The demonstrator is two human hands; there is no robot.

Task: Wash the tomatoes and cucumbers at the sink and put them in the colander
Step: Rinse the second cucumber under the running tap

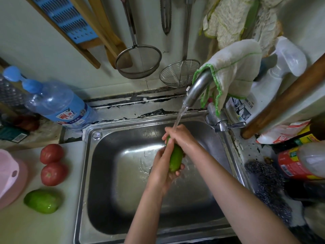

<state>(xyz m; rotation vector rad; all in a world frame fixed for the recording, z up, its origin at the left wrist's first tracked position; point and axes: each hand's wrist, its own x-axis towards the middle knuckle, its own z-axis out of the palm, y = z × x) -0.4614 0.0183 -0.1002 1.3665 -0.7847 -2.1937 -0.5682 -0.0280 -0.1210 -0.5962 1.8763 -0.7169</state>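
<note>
Rinsing stage, head view, sole view on record. Item in hand: one cucumber (175,159), short and pale green, held over the middle of the sink (105,173) with its upper end under the water stream (179,117) from the tap (197,88). Left hand (161,166): fingers curled round the cucumber's lower end, cupping it from below. Right hand (179,136): wrapped over the upper end, where the water lands. Both hands are closed on the same cucumber; neither is free. Items waiting on the counter (52,226), left of the sink: two tomatoes (51,153), red, one just beside the other, and one second cucumber (43,201) lying nearer the viewer, apart from the tomatoes. Receiving vessel: one pink colander (8,176) at the far left edge, cut off by the frame; its inside is not visible, so its contents cannot be told. Count of produce: two cucumbers, two tomatoes, four pieces in all. Progress, as a judgement: early. One piece is under water, and three look dry and untouched on the counter; no piece can be seen in the colander. Left to do: finish this cucumber, carry it across the sink's left rim to the colander, then wash the other three in turn. Other stock noted: one blue bottle (58,104) behind the sink's left corner, two wire strainers (139,62) hanging on the wall, one cloth (235,67) draped over the tap.
</note>
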